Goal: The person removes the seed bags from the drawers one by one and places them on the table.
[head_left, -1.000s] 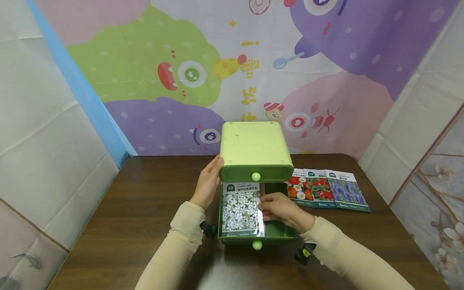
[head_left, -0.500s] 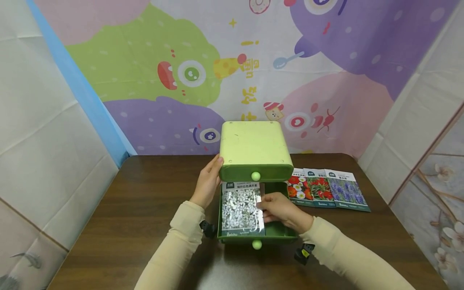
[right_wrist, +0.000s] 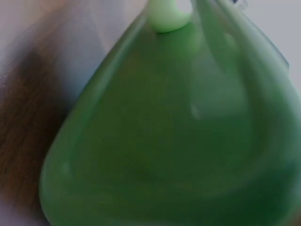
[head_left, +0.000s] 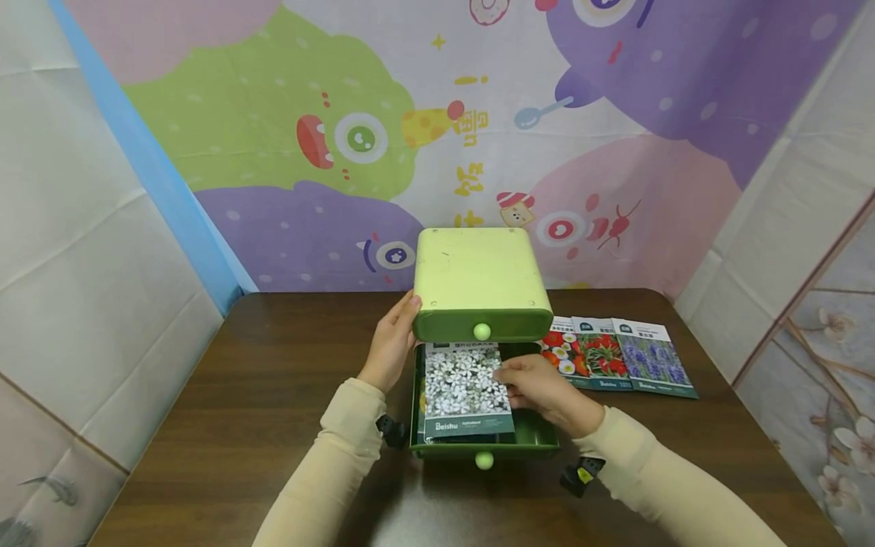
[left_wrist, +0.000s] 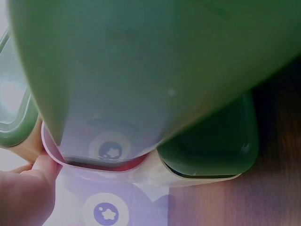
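Observation:
In the head view, a pale green two-drawer box (head_left: pixel 478 266) stands on the table with its lower drawer (head_left: pixel 536 437) pulled out. My right hand (head_left: pixel 547 391) pinches the right edge of a seed packet (head_left: pixel 465 384) printed with white flowers. The packet lies slightly askew over the drawer, its top end under the upper drawer. A yellow-edged item shows beneath its left side. My left hand (head_left: pixel 391 346) rests against the box's left side, fingers extended and thumb near the front corner. The left wrist view shows part of that hand (left_wrist: pixel 28 197) touching the box.
Right of the box, three seed packets overlap on the brown table (head_left: pixel 273 425): one with red and white flowers (head_left: pixel 567 353), one with red flowers (head_left: pixel 604 357), one with purple flowers (head_left: pixel 656 361). A cartoon-printed cloth (head_left: pixel 273 114) hangs behind. The right wrist view shows the drawer's knob (right_wrist: pixel 169 14).
My right hand has shifted slightly right and raised the white-flower packet, which now sits askew, uncovering something beneath its left edge. The left hand stays on the box.

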